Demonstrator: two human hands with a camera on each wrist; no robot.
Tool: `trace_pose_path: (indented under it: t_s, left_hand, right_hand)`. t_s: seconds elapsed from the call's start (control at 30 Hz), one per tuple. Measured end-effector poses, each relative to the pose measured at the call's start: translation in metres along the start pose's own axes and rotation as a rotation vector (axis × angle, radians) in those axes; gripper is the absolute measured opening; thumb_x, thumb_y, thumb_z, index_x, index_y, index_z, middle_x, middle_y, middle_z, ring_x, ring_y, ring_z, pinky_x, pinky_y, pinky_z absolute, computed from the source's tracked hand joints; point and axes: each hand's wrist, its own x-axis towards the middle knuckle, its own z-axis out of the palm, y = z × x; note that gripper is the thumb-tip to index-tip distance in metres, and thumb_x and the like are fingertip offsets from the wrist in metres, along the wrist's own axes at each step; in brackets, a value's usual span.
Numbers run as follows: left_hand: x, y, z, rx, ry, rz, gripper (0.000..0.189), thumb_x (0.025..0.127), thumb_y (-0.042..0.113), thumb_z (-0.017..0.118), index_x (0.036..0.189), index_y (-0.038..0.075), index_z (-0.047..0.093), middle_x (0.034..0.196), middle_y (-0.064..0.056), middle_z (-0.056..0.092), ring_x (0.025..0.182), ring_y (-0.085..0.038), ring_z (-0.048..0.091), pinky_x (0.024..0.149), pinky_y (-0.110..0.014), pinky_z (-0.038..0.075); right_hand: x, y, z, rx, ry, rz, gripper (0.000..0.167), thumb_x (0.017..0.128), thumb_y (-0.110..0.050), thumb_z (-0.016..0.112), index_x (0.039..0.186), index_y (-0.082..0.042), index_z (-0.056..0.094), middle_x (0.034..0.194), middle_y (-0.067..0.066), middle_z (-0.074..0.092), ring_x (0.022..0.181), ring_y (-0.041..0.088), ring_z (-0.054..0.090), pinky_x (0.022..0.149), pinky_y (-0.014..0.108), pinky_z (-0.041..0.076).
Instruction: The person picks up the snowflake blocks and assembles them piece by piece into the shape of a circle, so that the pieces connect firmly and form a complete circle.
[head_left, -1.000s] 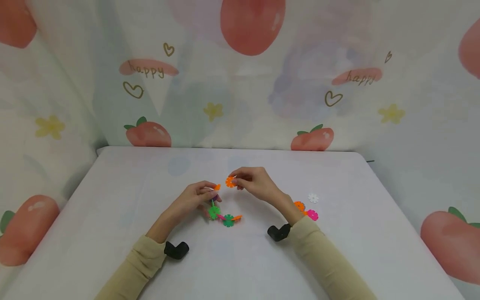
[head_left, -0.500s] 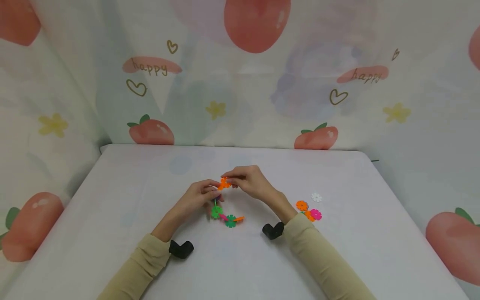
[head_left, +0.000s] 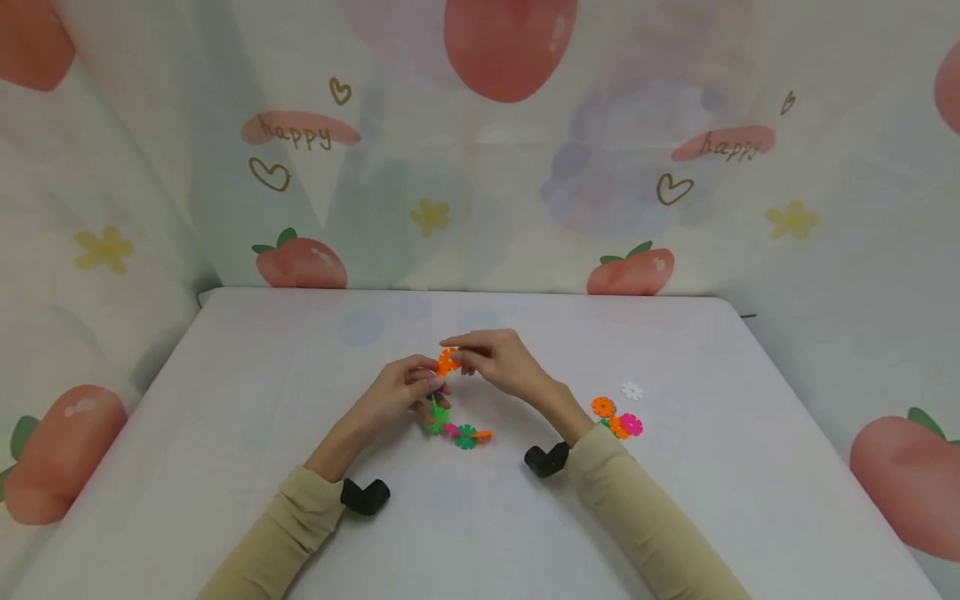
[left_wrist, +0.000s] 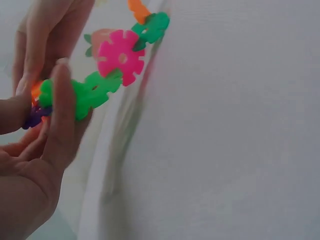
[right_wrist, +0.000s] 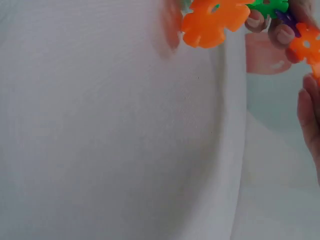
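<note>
A chain of linked plastic snowflake discs hangs from my left hand (head_left: pixel 393 392), whose thumb and fingers grip it near its upper end. In the left wrist view a light green disc (left_wrist: pixel 93 90), a pink disc (left_wrist: pixel 122 58) and a dark green disc (left_wrist: pixel 152 27) follow one another along it. A purple disc (right_wrist: pixel 288 22) shows by the left fingertips. My right hand (head_left: pixel 495 358) pinches an orange snowflake disc (head_left: pixel 447 360) against the orange disc at the chain's upper end. Fingers partly hide that joint. Another orange disc (right_wrist: pixel 215 20) forms the lower end.
Right of my right forearm lies a small group of loose discs, with a white disc (head_left: pixel 632 391), an orange disc (head_left: pixel 603 407) and a pink disc (head_left: pixel 632 424). A white cloth covers the table (head_left: pixel 480 533). A printed curtain (head_left: pixel 480 183) stands behind it.
My right hand has moved left, bringing its orange disc from apart to touching the chain's upper end. The chain's lower part has shifted slightly right. The left hand keeps its grip.
</note>
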Motion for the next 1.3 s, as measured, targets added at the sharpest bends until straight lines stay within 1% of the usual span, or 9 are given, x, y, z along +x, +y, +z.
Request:
trace_pose_path:
  t_s: [0.1, 0.17, 0.37, 0.43, 0.57, 0.67, 0.8, 1.03, 1.3]
  left_hand:
    - [0.000, 0.001, -0.004, -0.010, 0.024, -0.032, 0.034, 0.107, 0.019, 0.057, 0.129, -0.004, 0.048, 0.119, -0.026, 0.071, 0.097, -0.025, 0.075, 0.072, -0.033, 0.063]
    - [0.000, 0.000, -0.008, -0.021, 0.038, -0.035, 0.036, 0.107, 0.021, 0.057, 0.132, -0.002, 0.046, 0.123, -0.025, 0.070, 0.102, -0.026, 0.075, 0.074, -0.033, 0.063]
    - [0.001, -0.001, -0.017, -0.002, 0.062, -0.045, 0.051, 0.105, 0.022, 0.061, 0.151, 0.009, 0.044, 0.126, -0.023, 0.070, 0.095, -0.020, 0.071, 0.068, -0.029, 0.060]
    - [0.001, -0.001, -0.018, 0.011, 0.065, -0.056, 0.053, 0.104, 0.023, 0.062, 0.152, 0.007, 0.045, 0.128, -0.022, 0.069, 0.090, -0.019, 0.069, 0.068, -0.029, 0.060]
    - [-0.001, 0.000, -0.018, -0.006, 0.081, -0.068, 0.045, 0.105, 0.022, 0.060, 0.144, -0.001, 0.053, 0.130, -0.024, 0.067, 0.084, -0.020, 0.069, 0.072, -0.031, 0.062]
    - [-0.002, 0.001, -0.017, -0.025, 0.099, -0.055, 0.038, 0.106, 0.018, 0.058, 0.136, -0.005, 0.060, 0.128, -0.029, 0.066, 0.082, -0.020, 0.069, 0.074, -0.032, 0.063]
    - [-0.002, 0.001, -0.016, -0.039, 0.109, -0.040, 0.035, 0.105, 0.017, 0.060, 0.131, -0.007, 0.061, 0.125, -0.031, 0.066, 0.082, -0.020, 0.068, 0.072, -0.033, 0.063]
    - [-0.002, 0.001, -0.015, -0.022, 0.135, -0.064, 0.038, 0.105, 0.017, 0.061, 0.138, -0.002, 0.058, 0.124, -0.024, 0.065, 0.085, -0.020, 0.068, 0.074, -0.033, 0.063]
    - [-0.002, 0.001, -0.014, -0.016, 0.121, -0.060, 0.037, 0.104, 0.017, 0.062, 0.136, -0.002, 0.060, 0.122, -0.020, 0.064, 0.095, -0.021, 0.068, 0.077, -0.036, 0.064]
  right_hand:
    - [-0.010, 0.003, -0.008, 0.002, 0.019, 0.084, 0.030, 0.100, -0.012, 0.068, 0.129, -0.008, 0.071, 0.095, 0.011, 0.076, 0.082, 0.030, 0.072, 0.073, 0.027, 0.058]
    - [-0.019, 0.005, -0.017, -0.020, 0.024, 0.118, 0.027, 0.101, -0.013, 0.067, 0.127, -0.009, 0.072, 0.098, 0.013, 0.077, 0.085, 0.033, 0.072, 0.076, 0.030, 0.059]
    - [-0.051, 0.007, -0.047, -0.105, -0.012, 0.180, 0.023, 0.100, -0.016, 0.068, 0.120, -0.007, 0.074, 0.108, 0.007, 0.077, 0.093, 0.029, 0.074, 0.081, 0.034, 0.059]
    - [-0.061, 0.011, -0.056, -0.122, -0.009, 0.202, 0.023, 0.099, -0.015, 0.069, 0.119, -0.007, 0.075, 0.109, 0.005, 0.077, 0.094, 0.027, 0.074, 0.081, 0.033, 0.059]
    - [-0.075, 0.022, -0.073, -0.177, -0.014, 0.269, 0.020, 0.099, -0.018, 0.070, 0.115, -0.009, 0.077, 0.108, 0.001, 0.076, 0.093, 0.021, 0.071, 0.082, 0.032, 0.057]
    - [-0.080, 0.031, -0.087, -0.220, -0.045, 0.328, 0.019, 0.099, -0.021, 0.071, 0.113, -0.012, 0.078, 0.108, 0.001, 0.076, 0.094, 0.019, 0.067, 0.083, 0.032, 0.056]
    - [-0.089, 0.043, -0.108, -0.236, -0.099, 0.398, 0.017, 0.098, -0.016, 0.071, 0.112, -0.009, 0.077, 0.107, 0.004, 0.075, 0.094, 0.021, 0.064, 0.081, 0.031, 0.055]
    - [-0.106, 0.052, -0.134, -0.164, -0.219, 0.531, 0.020, 0.094, -0.013, 0.072, 0.112, -0.003, 0.074, 0.105, 0.010, 0.072, 0.092, 0.021, 0.061, 0.077, 0.033, 0.055]
    - [-0.115, 0.066, -0.138, -0.093, -0.300, 0.559, 0.018, 0.092, -0.011, 0.075, 0.106, -0.001, 0.073, 0.096, 0.009, 0.069, 0.089, 0.021, 0.061, 0.080, 0.034, 0.054]
